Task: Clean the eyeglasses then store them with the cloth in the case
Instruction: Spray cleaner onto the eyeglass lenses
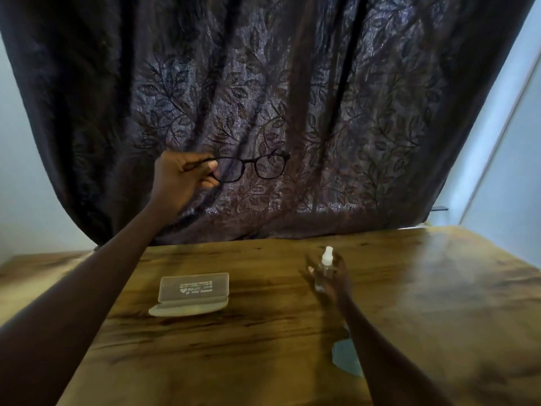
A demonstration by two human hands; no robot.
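Note:
My left hand [178,178] pinches the left end of the black-framed eyeglasses [254,168] and holds them up in the air in front of the curtain, lenses facing me. My right hand [330,278] is wrapped around a small clear spray bottle [325,266] with a white nozzle, which is upright just above or on the table. The translucent glasses case [191,294] lies open on the wooden table [263,361], lid raised toward the far side. A blue-grey cloth [344,357] lies on the table, partly hidden under my right forearm.
A dark leaf-patterned curtain [292,98] hangs behind the table's far edge. Pale walls stand at the left and right. The table's right half carries a bright glare.

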